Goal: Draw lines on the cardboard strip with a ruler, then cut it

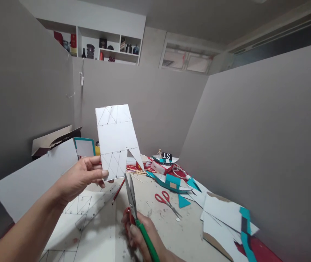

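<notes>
My left hand (pixel 83 174) grips a white card (pixel 117 136) by its lower left corner and holds it up over the table. Pencilled triangles and dots run along the card's top and bottom bands. A narrow wedge is cut out of its lower right, leaving a pointed strip. In my right hand (pixel 141 231) are large scissors (pixel 131 196) with one red and one green handle. Their blades point up, slightly parted, with the tips just below the card's bottom edge. A smaller pair of red-handled scissors (pixel 166 200) lies on the table to the right.
A teal and white paper boat (pixel 171 183) lies beyond the scissors, with a second boat (pixel 166 158) behind it. Card scraps (pixel 220 214) pile up at right. A clear ruler (pixel 98 207), a pencil (pixel 118 191) and marked paper lie at left, near a large white board (pixel 38 174).
</notes>
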The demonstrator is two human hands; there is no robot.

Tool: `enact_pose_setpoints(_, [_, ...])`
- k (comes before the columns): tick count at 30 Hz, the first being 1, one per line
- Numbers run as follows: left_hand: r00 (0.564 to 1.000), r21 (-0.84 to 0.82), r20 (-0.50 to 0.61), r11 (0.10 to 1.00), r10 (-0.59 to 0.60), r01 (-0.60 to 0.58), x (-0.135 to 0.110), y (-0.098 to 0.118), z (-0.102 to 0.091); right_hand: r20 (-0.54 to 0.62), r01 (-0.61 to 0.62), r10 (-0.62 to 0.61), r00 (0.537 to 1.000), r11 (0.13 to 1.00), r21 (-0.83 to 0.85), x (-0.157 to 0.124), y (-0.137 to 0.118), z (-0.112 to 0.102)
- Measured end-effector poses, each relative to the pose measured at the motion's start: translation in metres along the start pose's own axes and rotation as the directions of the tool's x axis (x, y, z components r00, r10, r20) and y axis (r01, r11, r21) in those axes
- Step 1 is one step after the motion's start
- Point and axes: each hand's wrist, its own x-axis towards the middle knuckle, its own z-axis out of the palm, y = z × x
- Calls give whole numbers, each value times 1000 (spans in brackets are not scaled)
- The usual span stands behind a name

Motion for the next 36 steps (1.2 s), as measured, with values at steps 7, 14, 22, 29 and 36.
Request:
enact_pose_setpoints(7, [1000, 25, -7, 1000, 6, -6, 0, -2, 0, -6, -46, 46, 999, 999, 13, -1, -2, 1])
enact_pose_setpoints(14, [1000, 48, -14, 999, 20, -20, 2, -4, 3, 1, 34, -34, 999, 999, -1, 2, -26, 4])
enact_pose_setpoints(22, [1000, 83, -14, 996, 11, -10, 2, -5, 7, -11, 14, -15, 1000, 999, -48, 3, -36, 6])
enact_pose_setpoints(29, [1000, 113, 1, 994, 11, -11, 1, -5, 8, -2, -16, 16, 1000, 1000, -20, 3, -41, 7])
enact_pose_setpoints(36, [1000, 114, 20, 993, 10, -12, 2, -4, 8, -10, -3, 3, 1000, 1000, -26, 3, -40, 6])
